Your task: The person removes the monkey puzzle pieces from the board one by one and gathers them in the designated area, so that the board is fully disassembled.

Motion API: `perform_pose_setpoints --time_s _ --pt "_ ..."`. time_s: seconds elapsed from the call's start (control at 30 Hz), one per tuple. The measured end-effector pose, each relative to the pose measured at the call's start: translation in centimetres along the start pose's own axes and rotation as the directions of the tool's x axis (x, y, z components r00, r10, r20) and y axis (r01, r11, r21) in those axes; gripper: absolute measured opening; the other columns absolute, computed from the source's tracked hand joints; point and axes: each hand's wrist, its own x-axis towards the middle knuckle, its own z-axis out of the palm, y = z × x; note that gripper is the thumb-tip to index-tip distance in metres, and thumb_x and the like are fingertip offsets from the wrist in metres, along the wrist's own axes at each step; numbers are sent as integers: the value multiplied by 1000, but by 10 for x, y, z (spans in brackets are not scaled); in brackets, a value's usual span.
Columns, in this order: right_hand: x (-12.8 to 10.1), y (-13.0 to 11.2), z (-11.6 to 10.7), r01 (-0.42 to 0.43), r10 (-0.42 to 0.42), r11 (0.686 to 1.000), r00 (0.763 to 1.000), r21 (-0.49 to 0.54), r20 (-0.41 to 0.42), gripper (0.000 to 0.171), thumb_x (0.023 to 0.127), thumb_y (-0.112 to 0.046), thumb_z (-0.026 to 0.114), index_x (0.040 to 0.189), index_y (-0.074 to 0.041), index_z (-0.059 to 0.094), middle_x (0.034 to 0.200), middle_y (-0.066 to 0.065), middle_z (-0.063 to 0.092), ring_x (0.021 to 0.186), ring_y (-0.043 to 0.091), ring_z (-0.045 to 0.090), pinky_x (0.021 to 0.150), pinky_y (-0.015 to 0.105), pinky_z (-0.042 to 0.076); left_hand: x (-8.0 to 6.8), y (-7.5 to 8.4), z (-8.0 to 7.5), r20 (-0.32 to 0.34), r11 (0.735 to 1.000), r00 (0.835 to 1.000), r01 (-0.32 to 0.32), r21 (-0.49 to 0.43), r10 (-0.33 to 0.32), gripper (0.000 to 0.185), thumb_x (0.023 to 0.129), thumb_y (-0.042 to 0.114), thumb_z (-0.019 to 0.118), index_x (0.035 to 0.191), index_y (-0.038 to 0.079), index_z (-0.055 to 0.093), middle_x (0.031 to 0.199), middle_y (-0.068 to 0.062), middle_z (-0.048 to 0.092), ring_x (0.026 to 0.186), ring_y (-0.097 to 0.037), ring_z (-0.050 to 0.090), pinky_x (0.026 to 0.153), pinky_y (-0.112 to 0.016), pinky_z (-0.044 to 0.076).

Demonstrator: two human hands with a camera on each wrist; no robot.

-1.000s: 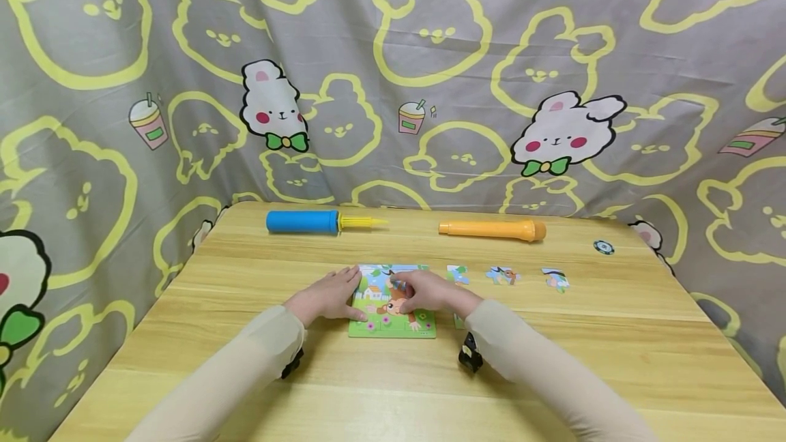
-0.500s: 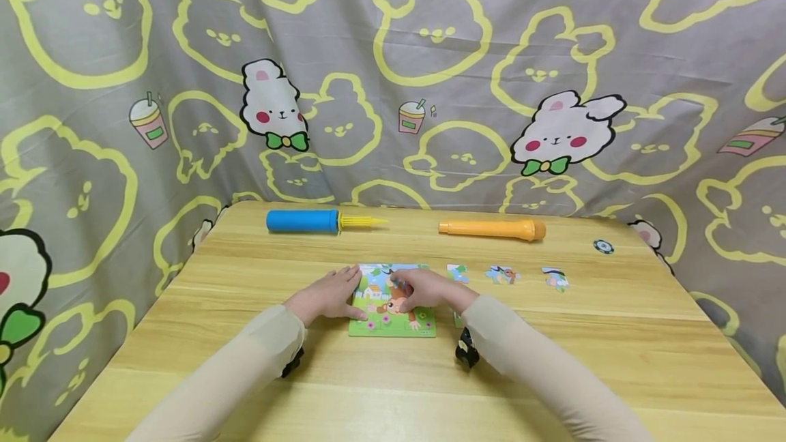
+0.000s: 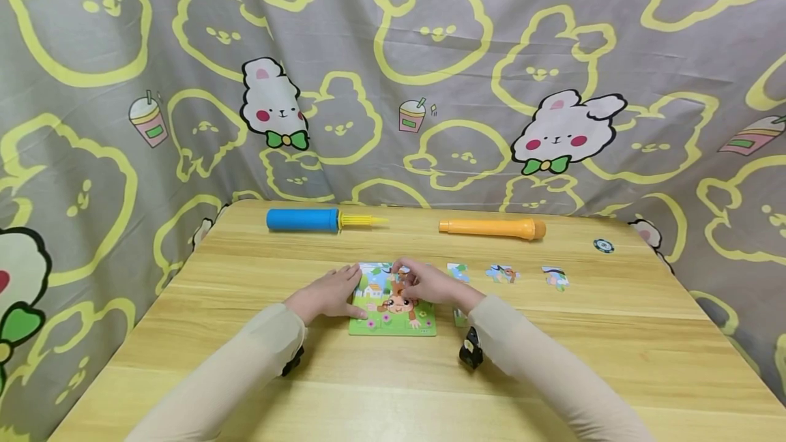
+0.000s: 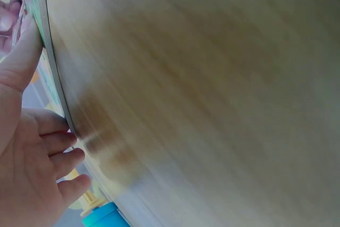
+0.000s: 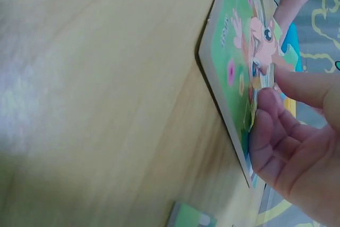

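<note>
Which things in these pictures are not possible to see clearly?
- Piece that the right hand pinches: its picture is covered by fingers in the head view, edge-on in the right wrist view.
- Puzzle board: mostly cut off in the left wrist view.
- Small disc: too small to identify.

Both arms wear long, close-fitting sleeves of pale beige cloth, plain and unmarked, reaching down to the wrists. The cloth looks thin and smooth, with soft folds near the elbows. The left hand [image 3: 328,295] and the right hand [image 3: 430,285] are bare, with no rings or gloves; the nails are short and unpainted. Under each wrist sits a small black device, strapped on at the sleeve's end: the left wrist camera [image 3: 293,362] and the right wrist camera [image 3: 471,350].
</note>
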Motion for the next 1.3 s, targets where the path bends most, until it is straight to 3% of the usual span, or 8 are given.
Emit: perform_pose_setpoints --time_s 0.17,0.33,0.43,0.63,0.73,0.97,1.3 --pt "0 1 0 23 -21 999 999 50 -34 21 95 -4 49 115 -11 50 80 12 53 63 23 52 55 31 46 0 -1 0 3 1000 1000 7 -2 -7 92 83 54 58 143 -5 21 150 -18 14 136 -32 13 109 -45 14" --pt "-4 0 -1 21 -10 991 997 131 -82 26 93 -2 52 118 -6 48 83 12 52 64 26 54 57 36 49 0 -2 0 -1 1000 1000 0 -9 0 92 82 53 59 143 -5 22 150 -19 14 136 -32 13 109 -46 14" --pt "-14 -9 -7 -3 25 980 994 200 -109 27 91 -1 55 117 -1 47 84 13 53 66 28 55 62 42 50 0 -2 0 -2 1000 1000 -4 -2 4 93 82 54 59 143 -5 22 150 -19 14 136 -32 14 109 -46 15" --pt "-41 -23 -26 -5 41 958 992 286 -122 12 90 4 54 101 9 51 85 15 51 73 36 54 68 53 49 2 -3 1 -2 1000 1000 1 13 -1 93 82 55 59 143 -5 22 150 -18 14 136 -32 14 109 -46 14" --pt "-52 -10 -34 3 38 957 990 290 -135 12 90 0 55 100 8 54 86 13 53 77 41 55 70 53 49 3 -3 2 0 1000 1000 4 15 -4 93 81 55 58 143 -4 22 150 -18 14 136 -32 13 109 -45 14" --pt "-83 17 -55 -42 97 967 973 253 -209 19 91 -16 60 100 1 60 85 13 60 73 29 59 68 46 52 3 -3 2 5 1000 1000 4 12 -4 93 82 55 57 143 -4 21 150 -18 13 136 -32 13 109 -45 14" --pt "-131 50 -74 -95 150 975 950 202 -273 18 90 -9 60 98 7 59 82 12 61 70 27 59 63 39 53 1 -1 0 4 1000 1000 1 4 -1 92 82 54 58 143 -5 22 150 -18 13 136 -32 14 109 -46 14"
